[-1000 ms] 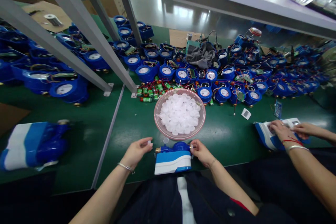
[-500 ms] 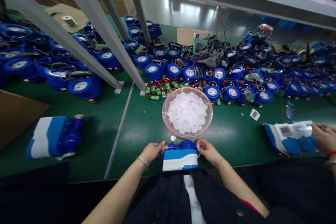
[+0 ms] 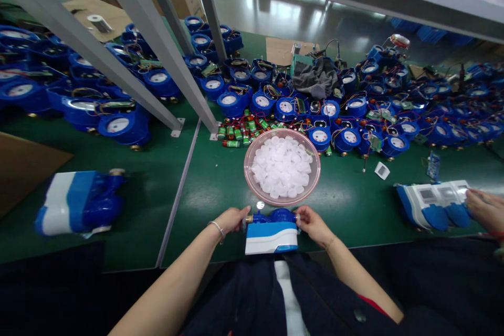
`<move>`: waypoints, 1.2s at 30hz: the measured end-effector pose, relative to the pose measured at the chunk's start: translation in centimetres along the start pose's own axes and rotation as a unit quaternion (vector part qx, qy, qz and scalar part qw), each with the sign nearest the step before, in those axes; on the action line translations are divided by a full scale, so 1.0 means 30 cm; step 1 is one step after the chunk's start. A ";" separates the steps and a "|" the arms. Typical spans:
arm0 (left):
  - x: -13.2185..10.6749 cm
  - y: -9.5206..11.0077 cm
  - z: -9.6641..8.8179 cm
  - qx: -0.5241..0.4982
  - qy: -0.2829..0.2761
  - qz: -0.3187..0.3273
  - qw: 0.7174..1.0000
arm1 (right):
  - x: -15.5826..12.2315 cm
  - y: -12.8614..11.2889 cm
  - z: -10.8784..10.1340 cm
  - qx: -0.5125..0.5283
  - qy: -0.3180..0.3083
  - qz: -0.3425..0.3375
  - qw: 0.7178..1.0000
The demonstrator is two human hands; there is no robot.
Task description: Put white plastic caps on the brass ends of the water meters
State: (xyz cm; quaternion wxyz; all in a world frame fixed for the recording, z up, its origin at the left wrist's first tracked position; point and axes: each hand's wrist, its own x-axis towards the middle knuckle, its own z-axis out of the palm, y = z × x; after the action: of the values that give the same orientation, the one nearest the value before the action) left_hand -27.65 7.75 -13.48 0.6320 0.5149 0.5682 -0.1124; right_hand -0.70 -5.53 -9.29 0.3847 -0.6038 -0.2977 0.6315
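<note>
A blue and white water meter [image 3: 271, 232] lies at the near edge of the green table [image 3: 212, 189], right in front of me. My left hand [image 3: 232, 219] is closed on its left brass end. My right hand [image 3: 313, 224] pinches its right end, where a small white cap shows. Just beyond the meter stands a clear pink bowl [image 3: 282, 167] full of white plastic caps. One loose cap [image 3: 260, 205] lies on the table between the bowl and the meter.
Many open blue meters [image 3: 283, 107] with wires and green batteries [image 3: 236, 134] crowd the far table. Another finished meter [image 3: 76, 202] lies at the left. Grey frame legs [image 3: 157, 47] slant across. At the right, another person's hand [image 3: 486, 210] touches a row of meters [image 3: 433, 205].
My left hand has moved in from beside the meter and closed on its left end. The other person's hands have drawn back to the right edge.
</note>
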 end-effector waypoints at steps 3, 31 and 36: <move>-0.002 0.005 0.006 -0.006 0.006 -0.003 1.000 | -0.002 -0.004 0.002 -0.001 0.008 0.003 1.000; -0.115 -0.006 0.018 -0.173 -0.020 0.150 0.973 | 0.029 0.044 -0.012 -0.073 0.062 0.097 0.991; -0.137 -0.013 0.016 -0.213 -0.004 0.144 0.966 | 0.005 0.028 -0.012 -0.048 0.067 0.109 0.991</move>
State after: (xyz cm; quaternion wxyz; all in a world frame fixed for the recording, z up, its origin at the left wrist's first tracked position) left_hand -29.00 5.37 -10.34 0.7389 0.4444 0.4963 0.1011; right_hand -0.45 -5.87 -10.12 0.3033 -0.6912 -0.2339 0.6128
